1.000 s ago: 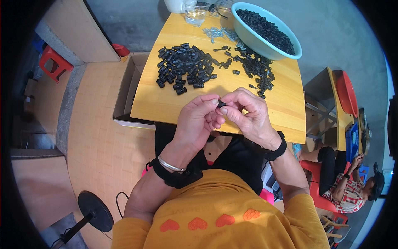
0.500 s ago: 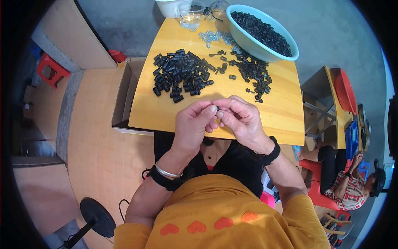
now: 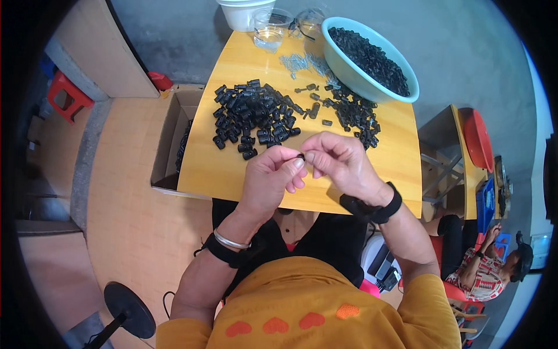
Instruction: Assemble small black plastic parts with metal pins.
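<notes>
Over the near part of the yellow wooden table (image 3: 383, 180), my left hand (image 3: 272, 177) pinches a small black plastic piece (image 3: 300, 156) between thumb and forefinger. The fingertips of my right hand (image 3: 344, 166) are pinched together right beside that piece; whether they grip it too is hard to make out. Beyond my left hand lies a heap of black barrel-shaped pieces that look like cord locks (image 3: 253, 113). Farther right is a pile of smaller black plastic parts (image 3: 356, 115). Small silvery bits, possibly springs (image 3: 294, 64), are scattered behind them.
A light blue basin (image 3: 414, 90) full of black parts stands at the far right, near a clear plastic cup (image 3: 268, 38) and a white tub (image 3: 238, 17). An open cardboard box (image 3: 164, 157) adjoins the table's left side. A co-worker (image 3: 485, 264) sits at the right.
My fingertips have drawn slightly apart, and the black piece now shows at my left fingertips. The whole view has shifted a little, bringing more of the box's contents into sight.
</notes>
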A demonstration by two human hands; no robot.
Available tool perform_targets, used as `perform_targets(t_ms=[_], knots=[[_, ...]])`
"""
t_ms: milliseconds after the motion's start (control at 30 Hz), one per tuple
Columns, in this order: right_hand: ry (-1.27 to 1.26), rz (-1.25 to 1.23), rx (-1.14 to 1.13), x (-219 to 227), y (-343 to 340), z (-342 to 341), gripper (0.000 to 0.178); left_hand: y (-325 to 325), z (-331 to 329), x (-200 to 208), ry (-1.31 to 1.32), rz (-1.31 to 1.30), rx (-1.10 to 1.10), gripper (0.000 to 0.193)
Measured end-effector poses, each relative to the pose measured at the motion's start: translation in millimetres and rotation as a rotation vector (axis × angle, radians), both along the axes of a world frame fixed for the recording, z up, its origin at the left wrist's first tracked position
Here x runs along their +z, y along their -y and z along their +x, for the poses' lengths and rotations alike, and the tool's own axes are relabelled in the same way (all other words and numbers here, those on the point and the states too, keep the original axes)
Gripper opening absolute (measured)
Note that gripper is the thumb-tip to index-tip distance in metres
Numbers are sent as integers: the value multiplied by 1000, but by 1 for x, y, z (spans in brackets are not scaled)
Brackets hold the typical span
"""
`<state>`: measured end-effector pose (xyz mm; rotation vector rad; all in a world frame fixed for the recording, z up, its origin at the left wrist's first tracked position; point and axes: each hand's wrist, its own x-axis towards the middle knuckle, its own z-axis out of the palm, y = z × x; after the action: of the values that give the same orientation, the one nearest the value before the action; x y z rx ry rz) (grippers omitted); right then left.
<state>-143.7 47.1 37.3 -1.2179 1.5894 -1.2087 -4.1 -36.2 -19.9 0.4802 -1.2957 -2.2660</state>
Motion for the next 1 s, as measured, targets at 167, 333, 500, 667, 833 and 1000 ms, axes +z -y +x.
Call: perform_targets(t_ms=[167,333,500,667,833,1000], knots=[[-428,46,-218,-10,47,-62,10,-1,-13,0,127,-89,138,11],[-1081,-28,-281,-23,101,-103,15,-3,-24,-20,82,-184,173,8],[-1170,303,-308,-32,144,-120,21,1,-17,-26,44,-237,89,8],[-1141,540,-317,-31,170,-112,25,-1,-16,-33,38,-315,119,8],[-1143,566,-316,-35,171,-115,27,-2,-16,-28,27,-312,116,10],[-1192,560,-241,-21,155,-110,24,-2,-18,-32,50,-350,115,11]])
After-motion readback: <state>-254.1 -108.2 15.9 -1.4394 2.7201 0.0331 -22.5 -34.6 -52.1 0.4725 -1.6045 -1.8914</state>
